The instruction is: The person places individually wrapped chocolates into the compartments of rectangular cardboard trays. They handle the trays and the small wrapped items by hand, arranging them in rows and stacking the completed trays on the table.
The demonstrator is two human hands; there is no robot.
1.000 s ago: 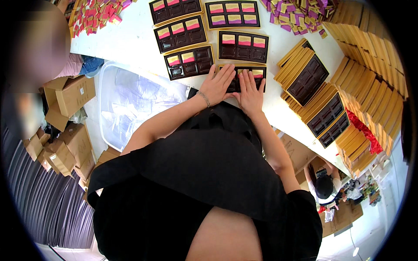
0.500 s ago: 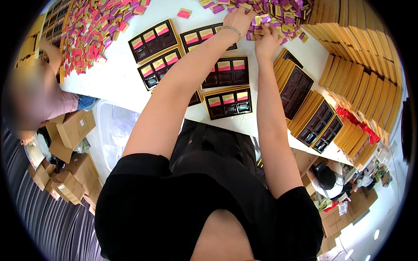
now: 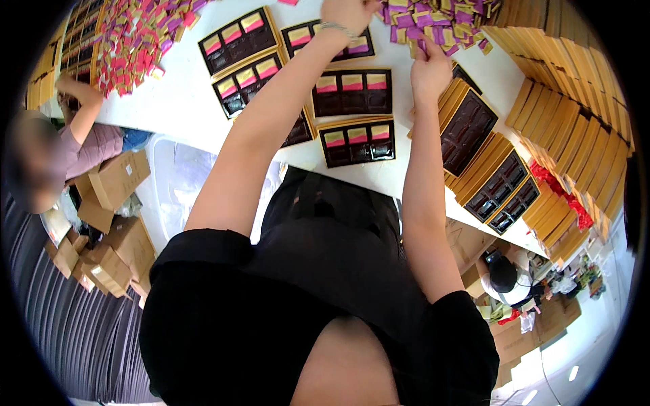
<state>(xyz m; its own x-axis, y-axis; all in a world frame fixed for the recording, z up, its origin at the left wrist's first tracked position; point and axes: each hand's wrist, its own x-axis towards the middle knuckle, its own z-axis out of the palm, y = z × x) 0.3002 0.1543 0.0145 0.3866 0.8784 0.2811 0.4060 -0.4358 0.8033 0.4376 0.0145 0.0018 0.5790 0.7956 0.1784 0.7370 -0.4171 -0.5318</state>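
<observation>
My left hand (image 3: 347,15), with a beaded bracelet at the wrist, is over the far end of a dark tray (image 3: 298,44), partly cut off by the top edge. Its visible fingers are bent together; whatever they hold is hidden. That tray carries gold-topped pieces and a purple-and-gold wrapped piece (image 3: 359,47) beside my wrist. At the near edge of a pile of purple-and-gold wrapped pieces (image 3: 440,17), my right hand (image 3: 432,73) has its fingers pinched. What sits in the pinch cannot be told from the pile. Nearer trays (image 3: 353,101) hold rows of pink-and-gold pieces above bare dark compartments.
On the right lean dark trays (image 3: 468,132) in gold frames, beside stacked gold-edged boxes (image 3: 565,128). A pink-and-gold pile (image 3: 135,51) lies far left, near another person (image 3: 88,101). Cartons (image 3: 118,179) and a clear plastic bin (image 3: 169,183) stand below the table.
My left hand has moved left from the purple pile to over the far tray, where a purple-and-gold piece now shows. My right hand has drawn slightly toward me. The whole view has shifted.
</observation>
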